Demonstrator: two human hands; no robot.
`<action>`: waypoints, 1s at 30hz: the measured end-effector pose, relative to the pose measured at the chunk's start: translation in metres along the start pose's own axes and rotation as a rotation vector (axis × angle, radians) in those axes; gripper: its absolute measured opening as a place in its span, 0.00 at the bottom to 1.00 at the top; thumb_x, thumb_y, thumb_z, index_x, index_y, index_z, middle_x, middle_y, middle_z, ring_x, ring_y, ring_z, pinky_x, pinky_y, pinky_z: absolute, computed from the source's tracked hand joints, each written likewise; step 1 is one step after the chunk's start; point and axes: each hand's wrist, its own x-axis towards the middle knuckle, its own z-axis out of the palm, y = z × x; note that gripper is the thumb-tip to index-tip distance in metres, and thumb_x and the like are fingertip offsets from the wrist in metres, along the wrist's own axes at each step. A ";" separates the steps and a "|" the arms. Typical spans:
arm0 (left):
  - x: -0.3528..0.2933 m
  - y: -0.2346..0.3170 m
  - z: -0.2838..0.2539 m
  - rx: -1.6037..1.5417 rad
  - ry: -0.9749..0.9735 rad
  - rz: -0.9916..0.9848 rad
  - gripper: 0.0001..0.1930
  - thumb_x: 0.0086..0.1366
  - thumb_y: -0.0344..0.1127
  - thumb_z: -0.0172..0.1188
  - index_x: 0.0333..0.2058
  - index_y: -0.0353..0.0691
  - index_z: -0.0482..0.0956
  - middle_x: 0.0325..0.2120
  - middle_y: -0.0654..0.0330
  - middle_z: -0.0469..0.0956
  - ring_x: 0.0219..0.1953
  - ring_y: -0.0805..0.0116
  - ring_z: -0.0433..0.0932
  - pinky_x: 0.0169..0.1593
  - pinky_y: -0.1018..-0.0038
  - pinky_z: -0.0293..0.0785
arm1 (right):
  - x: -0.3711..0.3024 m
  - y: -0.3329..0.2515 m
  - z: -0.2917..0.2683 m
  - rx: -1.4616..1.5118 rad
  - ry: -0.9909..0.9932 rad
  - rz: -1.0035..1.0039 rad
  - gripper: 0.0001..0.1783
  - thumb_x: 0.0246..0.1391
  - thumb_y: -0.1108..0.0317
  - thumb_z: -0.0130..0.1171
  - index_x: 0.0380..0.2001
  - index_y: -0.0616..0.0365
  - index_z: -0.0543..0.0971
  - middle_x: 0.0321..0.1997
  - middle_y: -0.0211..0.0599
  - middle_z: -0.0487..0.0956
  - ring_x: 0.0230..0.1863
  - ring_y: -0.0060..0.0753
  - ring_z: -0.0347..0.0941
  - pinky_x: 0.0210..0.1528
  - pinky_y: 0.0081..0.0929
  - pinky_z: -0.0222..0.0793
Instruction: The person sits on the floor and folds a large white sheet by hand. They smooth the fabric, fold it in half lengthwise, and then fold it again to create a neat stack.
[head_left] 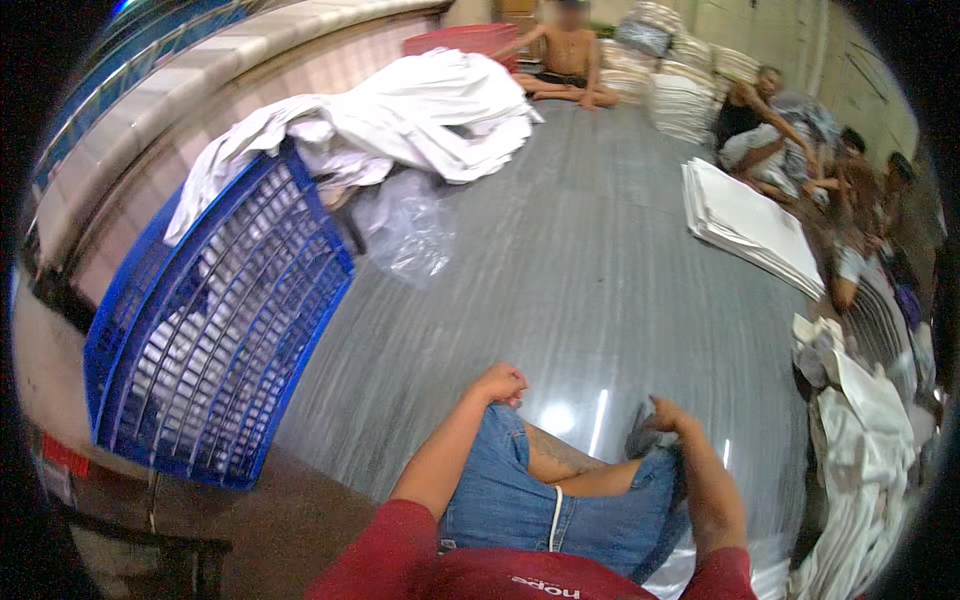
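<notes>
I sit cross-legged in blue denim shorts (pixel 610 520) on a glossy grey surface. My left hand (pixel 502 384) rests by my left knee, its fingers curled in with nothing visible in them. Over my right knee lies my right hand (pixel 674 416), one finger stretched out to the left and the others partly hidden. Just beside that hand is a dark grey patch (pixel 642 432); I cannot make out whether it is cloth or shadow. Neither hand touches the white fabric around the room.
At left a blue plastic crate (pixel 345 265) holds white cloth. Behind it are a white fabric heap (pixel 430 110) and a clear plastic bag (pixel 408 232). Folded white sheets (pixel 750 225) and loose white cloth (pixel 865 440) lie at right. Several people sit farther off, near stacked bundles (pixel 683 105).
</notes>
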 end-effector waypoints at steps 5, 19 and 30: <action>-0.025 0.039 -0.079 -0.148 0.137 0.165 0.05 0.60 0.30 0.59 0.33 0.36 0.80 0.24 0.59 0.80 0.21 0.75 0.77 0.22 0.74 0.71 | 0.034 -0.137 0.070 0.085 0.223 -0.056 0.63 0.44 0.40 0.66 0.71 0.61 0.43 0.71 0.65 0.48 0.72 0.59 0.48 0.68 0.49 0.51; -0.204 0.201 -0.586 0.788 1.976 0.353 0.28 0.60 0.41 0.57 0.57 0.36 0.69 0.53 0.40 0.71 0.57 0.44 0.69 0.61 0.57 0.63 | 0.027 -0.217 0.111 0.043 0.509 0.072 0.70 0.38 0.28 0.63 0.73 0.48 0.35 0.74 0.62 0.21 0.73 0.72 0.13 0.64 0.76 0.15; -0.169 0.154 -0.745 0.661 1.534 -0.118 0.34 0.59 0.61 0.54 0.41 0.28 0.81 0.43 0.36 0.78 0.49 0.42 0.78 0.51 0.57 0.72 | 0.026 -0.214 0.106 -0.031 0.461 0.141 0.70 0.41 0.24 0.57 0.72 0.50 0.32 0.74 0.64 0.21 0.72 0.72 0.12 0.64 0.75 0.13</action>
